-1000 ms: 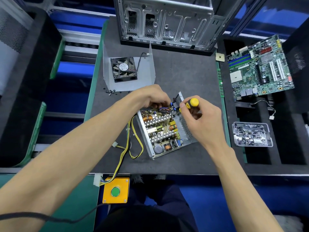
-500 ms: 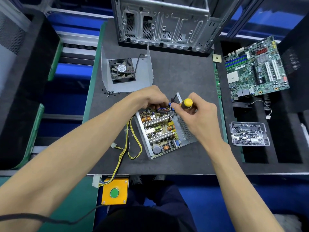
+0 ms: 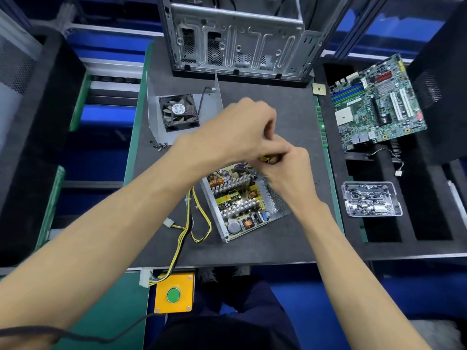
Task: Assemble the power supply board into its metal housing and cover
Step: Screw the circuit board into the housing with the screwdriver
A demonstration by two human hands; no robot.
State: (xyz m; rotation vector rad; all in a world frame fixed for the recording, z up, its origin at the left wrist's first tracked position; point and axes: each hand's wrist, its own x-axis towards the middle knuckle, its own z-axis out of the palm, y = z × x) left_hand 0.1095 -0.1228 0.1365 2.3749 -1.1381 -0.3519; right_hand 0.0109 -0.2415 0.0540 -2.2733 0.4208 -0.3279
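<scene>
- Head view: the power supply board (image 3: 238,198) sits inside its open metal housing (image 3: 276,198) at the middle of the dark work mat (image 3: 290,117), its yellow and black cable bundle (image 3: 188,223) trailing off the near-left corner toward the yellow button box (image 3: 174,294).
- Your right hand (image 3: 288,175) is curled over the far corner of the housing; only a sliver of the yellow screwdriver handle (image 3: 264,159) shows between your two hands, so you seem to be gripping it, though the tip and the screw are hidden.
- A second ago the handle stood clear above your right fingers. Since then your left hand (image 3: 242,132) has lifted off the board's wires and crossed over the right, fingers curled down at the tool; whether it pinches the handle or only steadies it cannot be told.
- Judged from that, you are probably regripping or pressing down to drive a board screw at that corner; the fastening looks unfinished.
- The cover (image 3: 214,107) with its fan (image 3: 179,113) lies apart at the far left of the mat, loose screws (image 3: 159,146) just beside it, so closing up remains.
</scene>
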